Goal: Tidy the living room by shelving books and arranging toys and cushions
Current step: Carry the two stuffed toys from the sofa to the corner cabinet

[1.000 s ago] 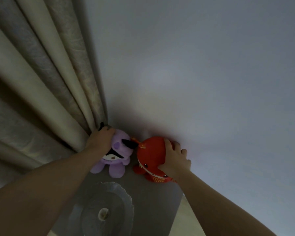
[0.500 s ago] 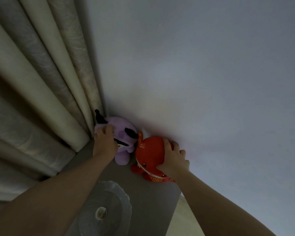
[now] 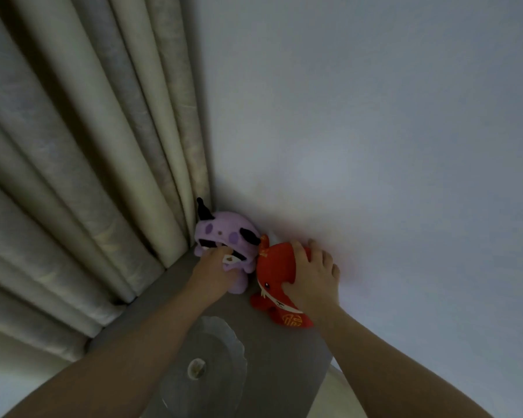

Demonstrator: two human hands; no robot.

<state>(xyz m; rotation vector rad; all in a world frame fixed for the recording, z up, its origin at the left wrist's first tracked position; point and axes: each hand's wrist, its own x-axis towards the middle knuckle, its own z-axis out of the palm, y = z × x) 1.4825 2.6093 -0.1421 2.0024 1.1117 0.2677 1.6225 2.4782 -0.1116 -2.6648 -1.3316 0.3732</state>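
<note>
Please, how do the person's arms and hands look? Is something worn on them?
Both are bare. The left hand and right hand have no gloves, and no ring shows. The left forearm and right forearm carry no sleeve, watch or bracelet in view. The light is dim, so small marks cannot be told.

a soft purple toy (image 3: 221,236) with black horns and dark spots sits up in the corner of the grey desk (image 3: 272,357), right by the curtain (image 3: 103,146), and a red toy (image 3: 277,260) with gold marks stands touching its side, close to the wall (image 3: 375,146).
</note>
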